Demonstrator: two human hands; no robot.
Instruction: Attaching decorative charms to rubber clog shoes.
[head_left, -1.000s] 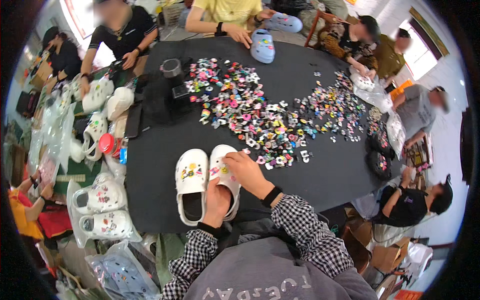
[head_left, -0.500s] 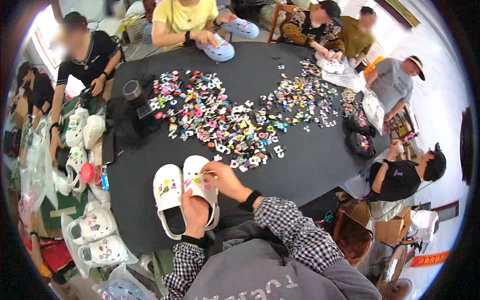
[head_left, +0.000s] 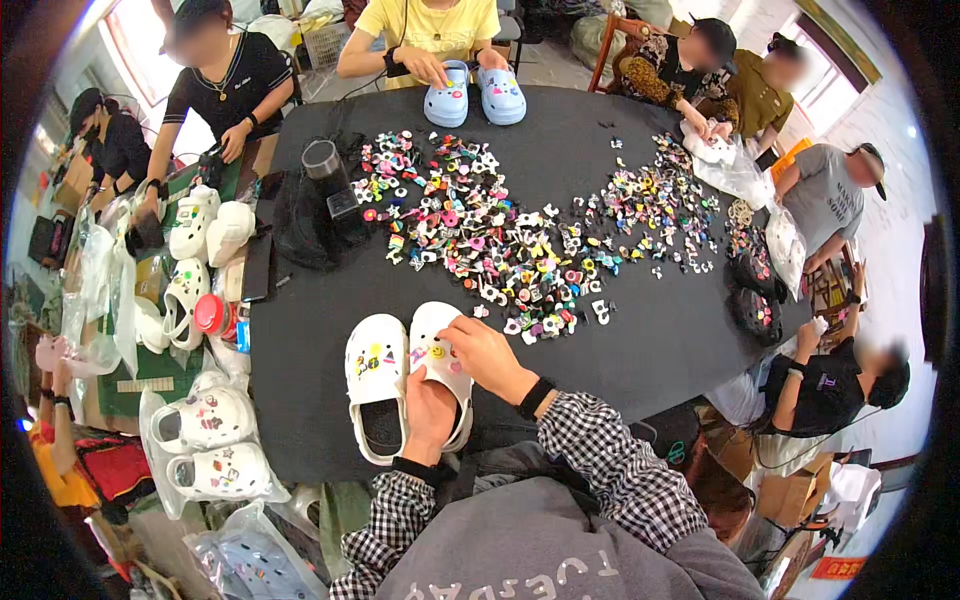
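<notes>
Two white clogs lie side by side on the black table, toes pointing away from me. My left hand (head_left: 430,412) grips the right-hand clog (head_left: 430,322), its fingers partly hidden in the foot opening. My right hand (head_left: 488,358) is closed in a pinch over this clog's toe; whatever is between the fingertips is hidden. A yellow smiley charm and other small charms show on its upper. Colourful charms also dot the left-hand clog (head_left: 374,335), which neither hand grips. Beyond the toes spreads a large heap of loose shoe charms (head_left: 510,255).
Bagged white clogs (head_left: 220,470) sit at the left beside a red-lidded jar (head_left: 211,314). A dark cylindrical container (head_left: 323,162) stands at the far left. Across the table, a co-worker handles light-blue clogs (head_left: 447,100); black clogs (head_left: 757,300) lie at the right. Several other people surround the table.
The whole view has shifted. My right fingertips have come down against the clog's toe, where a thin pale thing showed between them before. The co-worker's blue clogs now stand side by side.
</notes>
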